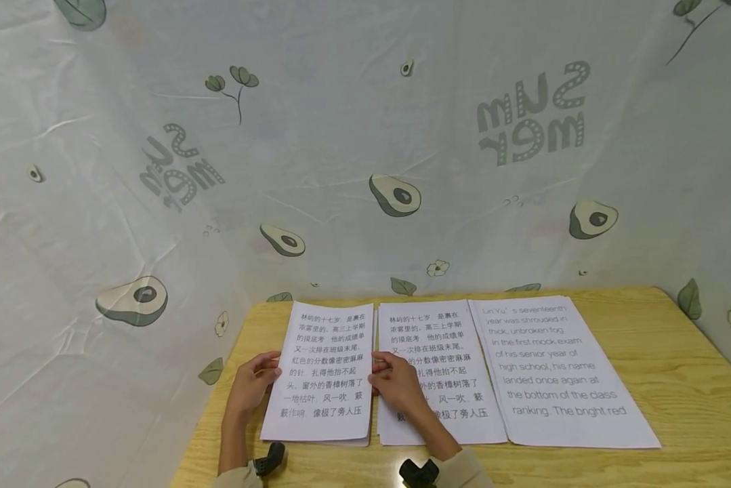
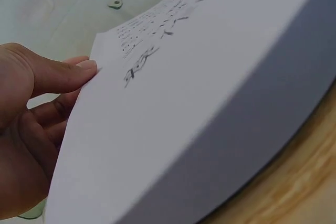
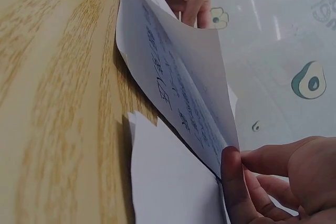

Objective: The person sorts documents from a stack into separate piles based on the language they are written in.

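A printed sheet of paper with Chinese text lies at the left end of the row, over other paper whose edge shows at its lower right. My left hand pinches its left edge; in the left wrist view the thumb lies on the printed face and the fingers pass behind. At the opposite edge, my right hand pinches the sheet between thumb and fingers. The right wrist view shows the sheet bowed, its near part raised off the wooden table. My right forearm crosses the middle stack of paper.
The middle stack carries the same Chinese text. To its right lies a stack of sheets with large English text. All rest on a yellow wood-grain table. A pale curtain printed with avocados hangs behind and along the left.
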{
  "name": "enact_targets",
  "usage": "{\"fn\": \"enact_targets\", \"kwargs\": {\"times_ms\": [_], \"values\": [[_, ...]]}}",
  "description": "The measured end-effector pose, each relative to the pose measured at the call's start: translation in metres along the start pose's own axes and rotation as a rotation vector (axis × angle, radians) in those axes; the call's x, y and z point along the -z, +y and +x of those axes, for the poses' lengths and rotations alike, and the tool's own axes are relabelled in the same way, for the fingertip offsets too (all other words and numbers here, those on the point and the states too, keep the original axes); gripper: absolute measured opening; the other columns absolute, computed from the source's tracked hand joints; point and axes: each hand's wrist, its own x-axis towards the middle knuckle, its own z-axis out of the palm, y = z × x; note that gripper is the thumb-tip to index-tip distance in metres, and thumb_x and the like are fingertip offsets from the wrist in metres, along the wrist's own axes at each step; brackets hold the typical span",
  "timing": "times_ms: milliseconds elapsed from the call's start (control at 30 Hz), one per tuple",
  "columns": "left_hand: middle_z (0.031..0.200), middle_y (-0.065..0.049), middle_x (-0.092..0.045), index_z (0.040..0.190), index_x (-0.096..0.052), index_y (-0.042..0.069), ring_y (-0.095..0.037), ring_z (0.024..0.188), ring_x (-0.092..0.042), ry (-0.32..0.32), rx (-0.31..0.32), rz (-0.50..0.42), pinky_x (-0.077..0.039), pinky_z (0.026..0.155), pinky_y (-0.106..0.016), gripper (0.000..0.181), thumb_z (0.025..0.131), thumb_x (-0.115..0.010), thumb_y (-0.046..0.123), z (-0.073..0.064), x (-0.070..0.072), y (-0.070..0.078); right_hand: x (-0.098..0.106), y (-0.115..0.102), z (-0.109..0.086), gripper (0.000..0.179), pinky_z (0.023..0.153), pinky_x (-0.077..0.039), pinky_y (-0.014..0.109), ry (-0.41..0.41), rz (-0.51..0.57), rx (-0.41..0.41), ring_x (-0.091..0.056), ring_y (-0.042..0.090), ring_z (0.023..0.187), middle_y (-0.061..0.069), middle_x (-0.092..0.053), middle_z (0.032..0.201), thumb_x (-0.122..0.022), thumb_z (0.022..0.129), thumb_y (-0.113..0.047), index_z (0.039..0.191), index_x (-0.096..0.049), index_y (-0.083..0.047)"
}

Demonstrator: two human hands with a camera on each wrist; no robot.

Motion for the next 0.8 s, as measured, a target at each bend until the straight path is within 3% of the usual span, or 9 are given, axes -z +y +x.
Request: {"fn": "enact_targets", "kwargs": {"times_ms": [367, 500, 633, 800], "values": [[0.120, -0.022, -0.065, 0.138, -0.068, -0.001, -0.024, 0.089, -0.066, 0.004, -0.002, -0.006, -0.057, 0.069, -0.026, 0.037, 0.101, -0.066, -0.003, -0.001, -0.001, -0.001, -0.002, 0.000, 0.001, 0.052, 0.067, -0.064, 0.029, 0.014, -0.008, -0.006, -0.073, 0.014, 0.082, 0.018, -0.071, 0.108, -0.075, 0.091, 0.003, 0.141, -0.063, 0.009], [0.121, -0.023, -0.066, 0.139, -0.067, -0.002, -0.023, 0.089, -0.066, -0.001, -0.012, 0.001, -0.056, 0.067, -0.025, 0.037, 0.102, -0.066, -0.001, -0.001, 0.000, -0.001, 0.000, -0.002, -0.001, 0.045, 0.067, -0.062, 0.024, 0.046, -0.090, 0.024, -0.073, 0.012, 0.080, 0.013, -0.074, 0.103, -0.077, 0.091, -0.002, 0.134, -0.069, 0.007], [0.121, -0.023, -0.068, 0.138, -0.068, -0.002, -0.020, 0.088, -0.067, 0.034, -0.022, 0.043, -0.057, 0.067, -0.024, 0.036, 0.103, -0.068, 0.005, -0.003, 0.004, 0.002, 0.005, -0.005, -0.001, 0.035, 0.066, -0.057, 0.020, 0.099, -0.170, 0.063, -0.070, 0.008, 0.074, 0.007, -0.075, 0.096, -0.078, 0.092, -0.008, 0.125, -0.075, 0.003], [0.122, -0.023, -0.068, 0.139, -0.067, -0.001, -0.021, 0.089, -0.068, 0.065, -0.007, 0.059, -0.059, 0.069, -0.024, 0.036, 0.105, -0.068, 0.010, -0.007, 0.010, 0.009, 0.013, -0.009, -0.001, 0.032, 0.062, -0.059, 0.023, 0.096, -0.146, 0.027, -0.070, 0.010, 0.070, 0.009, -0.074, 0.096, -0.077, 0.093, -0.008, 0.124, -0.075, 0.002]]}}
